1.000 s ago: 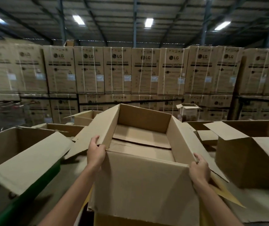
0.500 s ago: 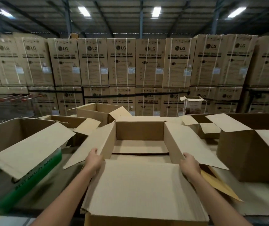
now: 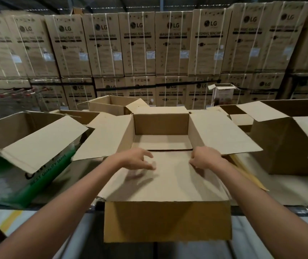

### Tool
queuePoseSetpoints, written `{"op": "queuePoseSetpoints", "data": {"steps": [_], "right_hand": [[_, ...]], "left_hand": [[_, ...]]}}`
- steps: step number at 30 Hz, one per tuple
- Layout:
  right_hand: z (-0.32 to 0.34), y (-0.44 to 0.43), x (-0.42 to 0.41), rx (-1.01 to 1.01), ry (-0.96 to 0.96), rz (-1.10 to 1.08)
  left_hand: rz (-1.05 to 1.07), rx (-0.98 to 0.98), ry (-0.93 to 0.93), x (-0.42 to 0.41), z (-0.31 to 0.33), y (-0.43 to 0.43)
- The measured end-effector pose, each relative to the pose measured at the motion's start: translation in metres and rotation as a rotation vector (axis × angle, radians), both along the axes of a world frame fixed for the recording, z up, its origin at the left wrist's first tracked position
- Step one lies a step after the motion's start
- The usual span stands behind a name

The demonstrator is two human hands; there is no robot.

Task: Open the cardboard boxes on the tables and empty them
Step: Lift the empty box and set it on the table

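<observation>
A wall of strapped brown washing-machine cartons (image 3: 138, 53) is stacked behind the worktop (image 3: 298, 193). A plain brown corrugated cardboard box (image 3: 160, 128) is set at the worktop's near edge, with its four flaps spread wide and its flat floor bared. Over the smooth near flap, the left hand (image 3: 136, 159) and right hand (image 3: 206, 158) are held with loosely bent fingers, each grip slack and nothing clasped.

Left hand (image 3: 137, 161) and right hand (image 3: 206, 159) forward, loosely curled, palms down.
</observation>
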State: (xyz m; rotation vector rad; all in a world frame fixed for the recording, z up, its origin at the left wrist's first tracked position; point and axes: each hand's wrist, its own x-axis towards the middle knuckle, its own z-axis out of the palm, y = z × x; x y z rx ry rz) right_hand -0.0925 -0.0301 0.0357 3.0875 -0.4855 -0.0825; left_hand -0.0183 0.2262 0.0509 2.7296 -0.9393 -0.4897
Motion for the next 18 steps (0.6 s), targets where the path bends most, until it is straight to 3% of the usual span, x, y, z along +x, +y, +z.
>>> {"op": "queuePoseSetpoints", "data": {"steps": [5, 7, 9, 15, 18], "right_hand": [[-0.003, 0.001, -0.012, 0.052, 0.156, 0.121], [-0.002, 0.003, -0.016, 0.075, 0.167, 0.161], [-0.001, 0.005, -0.018, 0.100, 0.204, 0.188], [0.023, -0.003, -0.016, 0.372, 0.303, 0.181], [0.042, -0.002, -0.016, 0.529, 0.305, 0.118]], "left_hand": [[-0.319, 0.152, 0.221, -0.046, 0.006, -0.020], [-0.360, 0.309, 0.123, -0.061, -0.003, -0.028], [-0.374, 0.344, -0.009, -0.070, -0.008, -0.032], [-0.324, -0.023, 0.126, -0.040, 0.035, -0.030], [-0.328, -0.082, 0.111, -0.021, 0.037, -0.040]]}}
